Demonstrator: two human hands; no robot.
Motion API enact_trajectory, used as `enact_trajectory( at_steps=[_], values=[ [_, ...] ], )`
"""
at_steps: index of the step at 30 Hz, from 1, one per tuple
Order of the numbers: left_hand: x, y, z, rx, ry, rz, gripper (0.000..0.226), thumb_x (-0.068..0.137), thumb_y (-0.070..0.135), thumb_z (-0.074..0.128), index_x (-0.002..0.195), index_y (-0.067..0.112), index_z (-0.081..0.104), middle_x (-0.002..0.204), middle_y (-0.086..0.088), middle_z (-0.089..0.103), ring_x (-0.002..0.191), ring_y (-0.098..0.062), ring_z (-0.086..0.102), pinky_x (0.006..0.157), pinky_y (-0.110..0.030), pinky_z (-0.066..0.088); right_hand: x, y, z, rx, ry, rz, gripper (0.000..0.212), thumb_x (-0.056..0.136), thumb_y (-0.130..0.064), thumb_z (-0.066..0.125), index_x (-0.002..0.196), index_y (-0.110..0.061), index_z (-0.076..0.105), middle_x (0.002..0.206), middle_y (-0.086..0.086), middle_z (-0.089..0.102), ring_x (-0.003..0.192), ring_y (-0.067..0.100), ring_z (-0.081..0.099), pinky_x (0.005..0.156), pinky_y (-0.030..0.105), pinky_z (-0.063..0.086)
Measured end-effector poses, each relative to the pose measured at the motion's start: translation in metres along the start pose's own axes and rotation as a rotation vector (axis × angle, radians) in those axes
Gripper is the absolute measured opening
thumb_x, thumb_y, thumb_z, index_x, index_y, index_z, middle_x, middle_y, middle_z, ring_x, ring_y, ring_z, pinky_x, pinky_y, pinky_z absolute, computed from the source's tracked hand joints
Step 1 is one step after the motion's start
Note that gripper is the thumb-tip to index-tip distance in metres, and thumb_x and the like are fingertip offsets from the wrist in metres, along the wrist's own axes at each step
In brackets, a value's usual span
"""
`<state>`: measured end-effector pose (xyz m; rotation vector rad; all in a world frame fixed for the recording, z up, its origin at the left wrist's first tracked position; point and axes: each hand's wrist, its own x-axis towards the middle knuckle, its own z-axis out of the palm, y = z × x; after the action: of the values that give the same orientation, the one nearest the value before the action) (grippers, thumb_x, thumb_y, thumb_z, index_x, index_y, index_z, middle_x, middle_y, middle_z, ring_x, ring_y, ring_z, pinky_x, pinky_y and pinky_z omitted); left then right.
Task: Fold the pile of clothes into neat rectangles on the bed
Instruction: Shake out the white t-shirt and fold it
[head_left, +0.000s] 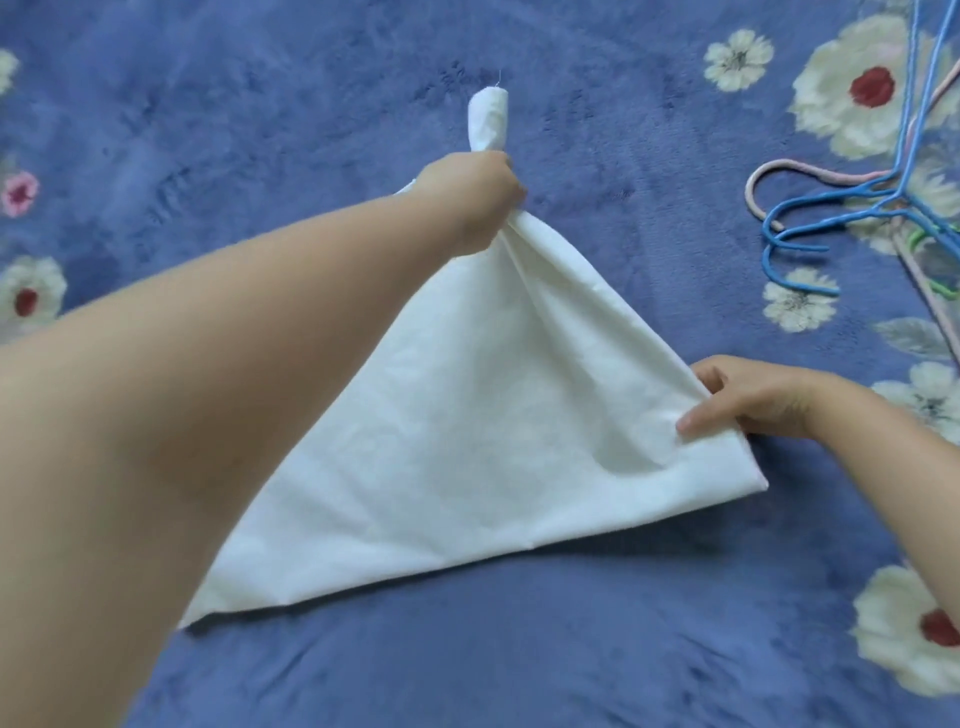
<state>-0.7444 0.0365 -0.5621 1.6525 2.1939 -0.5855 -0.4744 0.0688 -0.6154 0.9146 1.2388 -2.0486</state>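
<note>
A white cloth (467, 415) lies on the blue flowered bed cover (467, 649), pulled into a rough triangle. My left hand (478, 197) reaches far forward and grips the cloth's bunched far end, and a short white tip sticks out beyond the fist. My right hand (748, 400) pinches the cloth's right edge near its right corner, thumb on top. The near edge of the cloth runs flat from lower left to the right corner. My left forearm hides the cloth's left side.
Several wire hangers (883, 197), blue and pink with a bit of green, lie in a heap at the right edge of the bed cover. White flower prints dot the cover on the right and left.
</note>
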Motion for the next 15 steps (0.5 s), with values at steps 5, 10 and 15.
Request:
enact_trajectory(
  at_steps=[5,10,15],
  values=[
    [-0.054,-0.073,0.022,0.028,0.060,0.172,0.023,0.090,0.003,0.042,0.110,0.007,0.054,0.121,-0.008,0.047,0.094,-0.035,0.051,0.063,-0.037,0.038,-0.005,-0.043,0.092,-0.169,-0.107,-0.135,0.016,0.048,-0.014,0.072,0.062,-0.018,0.068,0.062,-0.010,0.065,0.059,0.000,0.061,0.055,0.011,0.045],
    [-0.112,-0.149,0.044,0.032,0.075,0.207,0.027,0.091,0.006,0.045,0.117,0.006,0.053,0.129,-0.004,0.045,0.099,-0.034,0.052,0.063,-0.036,0.035,0.042,-0.068,0.207,-0.465,-0.104,-0.100,0.021,0.070,-0.020,0.074,0.066,-0.020,0.054,0.064,-0.011,0.056,0.058,0.001,0.054,0.055,0.012,0.042],
    [-0.152,-0.221,0.085,0.031,0.058,0.256,0.033,0.086,-0.001,0.044,0.118,0.003,0.050,0.132,-0.007,0.041,0.098,-0.034,0.052,0.069,-0.044,0.046,0.096,-0.065,0.315,-0.543,0.015,-0.174,0.007,0.081,-0.011,0.060,0.080,-0.013,0.053,0.073,-0.006,0.049,0.067,0.009,0.046,0.055,0.016,0.035]
  ],
)
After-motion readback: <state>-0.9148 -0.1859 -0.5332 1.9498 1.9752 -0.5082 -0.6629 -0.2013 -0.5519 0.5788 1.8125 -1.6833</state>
